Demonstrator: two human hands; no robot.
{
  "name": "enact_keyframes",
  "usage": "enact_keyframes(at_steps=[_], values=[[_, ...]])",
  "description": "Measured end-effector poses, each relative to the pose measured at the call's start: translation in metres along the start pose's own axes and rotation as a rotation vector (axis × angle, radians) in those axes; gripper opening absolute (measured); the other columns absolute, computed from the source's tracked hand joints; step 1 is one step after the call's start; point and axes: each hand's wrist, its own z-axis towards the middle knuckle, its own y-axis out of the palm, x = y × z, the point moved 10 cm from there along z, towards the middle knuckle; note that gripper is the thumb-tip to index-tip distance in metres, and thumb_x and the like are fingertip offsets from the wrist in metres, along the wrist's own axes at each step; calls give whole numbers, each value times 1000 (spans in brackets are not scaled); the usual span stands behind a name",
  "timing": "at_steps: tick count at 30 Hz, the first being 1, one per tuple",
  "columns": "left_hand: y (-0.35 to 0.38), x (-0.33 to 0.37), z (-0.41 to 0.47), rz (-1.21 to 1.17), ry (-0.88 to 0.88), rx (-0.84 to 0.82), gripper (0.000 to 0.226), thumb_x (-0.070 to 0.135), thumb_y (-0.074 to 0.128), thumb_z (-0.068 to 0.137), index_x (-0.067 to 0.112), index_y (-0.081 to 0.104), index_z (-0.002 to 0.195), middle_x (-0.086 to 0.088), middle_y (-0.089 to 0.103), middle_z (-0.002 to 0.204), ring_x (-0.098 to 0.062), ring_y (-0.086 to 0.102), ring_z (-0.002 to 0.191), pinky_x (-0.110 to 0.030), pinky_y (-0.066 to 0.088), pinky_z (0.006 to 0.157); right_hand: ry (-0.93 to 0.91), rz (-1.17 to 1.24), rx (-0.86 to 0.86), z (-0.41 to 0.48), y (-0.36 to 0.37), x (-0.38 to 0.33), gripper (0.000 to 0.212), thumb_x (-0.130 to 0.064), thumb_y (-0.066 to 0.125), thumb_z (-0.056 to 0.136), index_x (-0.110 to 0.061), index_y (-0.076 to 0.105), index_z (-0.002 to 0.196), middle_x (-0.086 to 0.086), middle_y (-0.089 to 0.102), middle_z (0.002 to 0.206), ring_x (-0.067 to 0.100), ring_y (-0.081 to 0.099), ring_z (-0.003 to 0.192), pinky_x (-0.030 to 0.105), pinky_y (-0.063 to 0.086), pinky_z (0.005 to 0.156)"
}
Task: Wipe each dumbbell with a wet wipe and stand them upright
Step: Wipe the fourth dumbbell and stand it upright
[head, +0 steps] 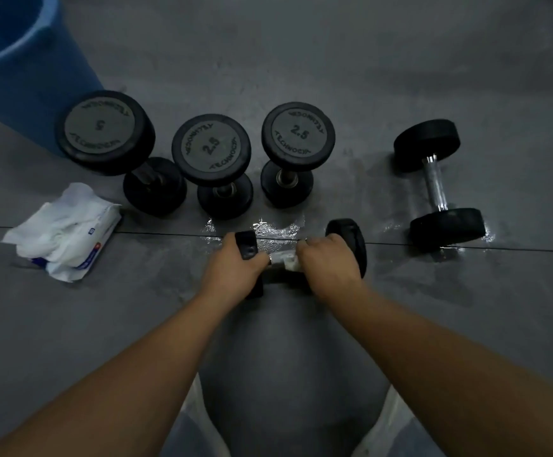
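- Dumbbell first: the held dumbbell (pixel 351 240) lies on its side on the grey floor (pixel 301 44) straight ahead of me, its bar running from nine to three o'clock.
- My left hand (pixel 232 272) grips its left head, fingers curled over the black rim.
- My right hand (pixel 329 268) is wrapped round the bar, fingers pressed together and clamping the wet wipe (pixel 286 260) against the metal. The white wipe shows between my two hands.
- A wet patch (pixel 268 225) glistens on the floor just beyond the bar, at twelve o'clock from my hands.
- Three dumbbells stand upright in a row further out: the 5 dumbbell (pixel 104 131) at ten o'clock, the middle 2.5 dumbbell (pixel 211 150) at eleven, the right 2.5 dumbbell (pixel 298 131) at twelve.
- The lying dumbbell (pixel 436 183) rests on its side at two o'clock, chrome bar showing, well apart from the one I hold.
- The wipe pack (pixel 67 232) sits at nine o'clock, open, with white wipes bunched out of it.
- The blue bucket (pixel 15 61) stands at ten o'clock, just behind the 5 dumbbell.
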Motion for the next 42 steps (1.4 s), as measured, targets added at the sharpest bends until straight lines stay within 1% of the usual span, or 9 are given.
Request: enact_keyframes(at_steps=[7, 11, 15, 20, 24, 29, 36, 39, 42], values=[[8, -16, -1, -37, 66, -25, 66, 44, 68, 80, 27, 38, 137, -1, 66, 104, -25, 64, 95, -32, 50, 84, -11, 243, 166, -20, 17, -54, 55, -26, 32, 78, -11, 60, 123, 7, 60, 129, 22, 54, 121, 40, 41, 100], [11, -19, -5, -21, 112, -73, 78, 38, 66, 89, 26, 20, 151, -2, 60, 124, -24, 58, 114, -24, 40, 88, 284, 164, 123, -24, 25, -8, 49, -19, 50, 82, -12, 54, 130, 5, 56, 133, 22, 47, 129, 41, 37, 104], [16, -23, -10, 3, 99, -81, 83, 40, 65, 89, 28, 13, 152, -5, 58, 132, -27, 56, 120, -29, 42, 94, 15, 147, 153, -21, 14, -47, 52, -22, 32, 79, -16, 59, 124, 2, 60, 126, 23, 54, 121, 41, 43, 95], [16, -26, 1, 35, 94, -75, 95, 46, 64, 82, 39, 2, 153, -5, 51, 142, -28, 53, 124, -36, 42, 105, 257, 358, 91, -19, -6, -7, 36, -10, 51, 84, -17, 50, 120, 9, 51, 112, 34, 60, 92, 38, 46, 66], [19, -24, -1, 38, 137, -80, 90, 42, 64, 83, 44, 6, 151, -2, 48, 145, -24, 52, 126, -38, 41, 108, 356, 426, 81, -2, -7, 9, 31, -7, 46, 88, -15, 43, 117, 11, 49, 115, 35, 58, 96, 38, 42, 68], [20, -26, -3, 0, 182, -89, 88, 42, 67, 77, 47, 12, 146, -2, 48, 142, -20, 52, 122, -40, 42, 107, 70, 298, 115, -16, 14, -31, 38, -21, 57, 78, -17, 61, 116, 1, 60, 112, 24, 57, 106, 38, 42, 91], [24, -29, -17, -59, 200, -66, 88, 16, 80, 68, 34, 27, 136, -3, 35, 137, -16, 49, 111, -23, 42, 93, 122, 407, 63, -16, 12, -29, 30, -7, 54, 76, -15, 60, 105, 5, 67, 99, 25, 61, 92, 32, 45, 78], [24, -30, -16, -129, 181, -148, 88, 24, 78, 65, 39, 29, 136, -4, 36, 138, -19, 50, 116, -30, 44, 101, 9, 538, 29, -20, 15, -62, 18, -13, 56, 79, -19, 59, 96, 2, 66, 95, 24, 60, 87, 33, 43, 72], [23, -32, -14, -241, 92, -227, 63, 45, 62, 60, 64, 33, 113, -4, 42, 135, -25, 55, 114, -49, 52, 95, 124, 271, 103, -21, 20, -12, 33, -15, 60, 78, -22, 65, 110, 1, 67, 97, 23, 61, 91, 33, 43, 85]])
